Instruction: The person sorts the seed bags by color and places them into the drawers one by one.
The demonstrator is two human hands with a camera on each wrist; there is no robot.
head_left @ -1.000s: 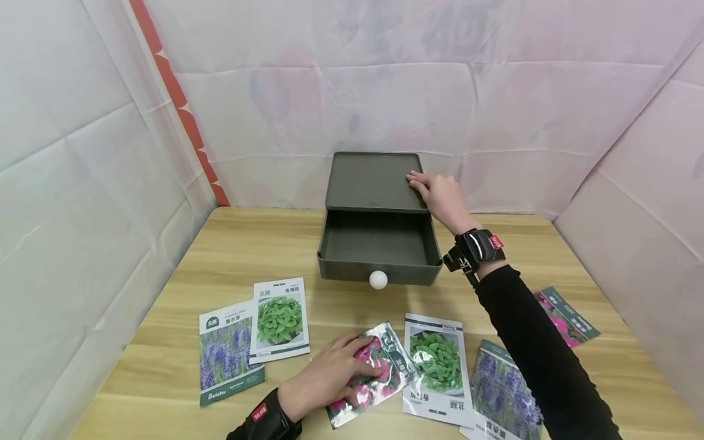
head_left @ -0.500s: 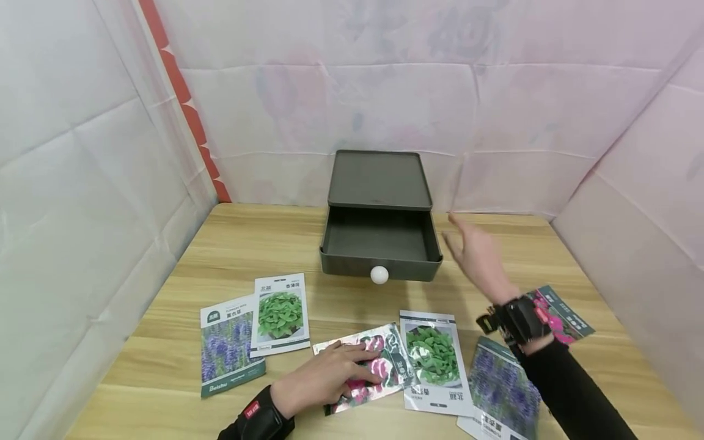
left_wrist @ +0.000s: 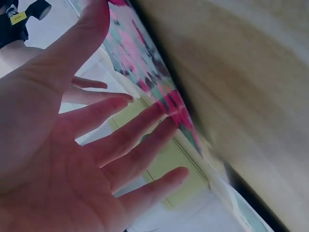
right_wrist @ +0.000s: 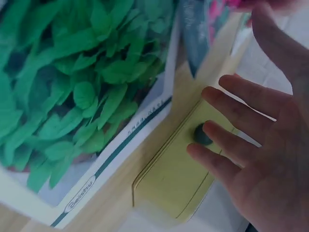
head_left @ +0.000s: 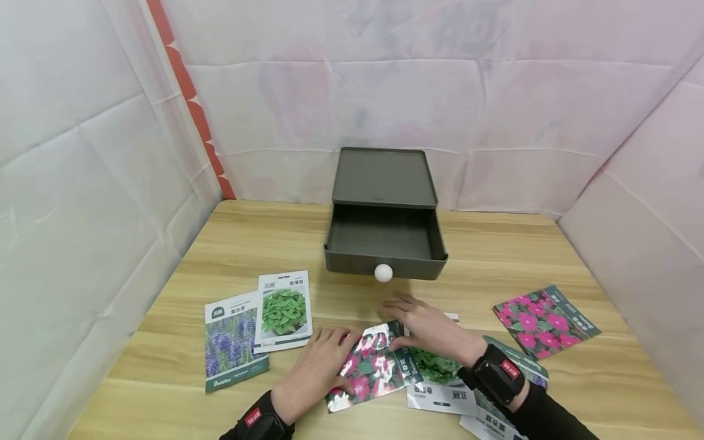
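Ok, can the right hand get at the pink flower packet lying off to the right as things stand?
Probably yes. That pink flower packet lies flat and alone on the table, with nothing on it or around it. The right hand is open over the green leaf packet and holds nothing, so the way looks free.

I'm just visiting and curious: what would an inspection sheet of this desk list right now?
Surface: light wooden table, tidy grain.
Job's things: shiny pink-flower seed packet under both hands; dark green drawer box with its drawer pulled out, white round knob facing the person.
Clutter: lavender packet, green-leaf packet, second pink-flower packet, another green-leaf packet partly under the right hand.
Grippers: left hand rests flat on the shiny packet; right hand touches its upper edge, fingers straight.
Cables: nothing seen.
Surroundings: white creased sheeting on three sides, red strip at left.
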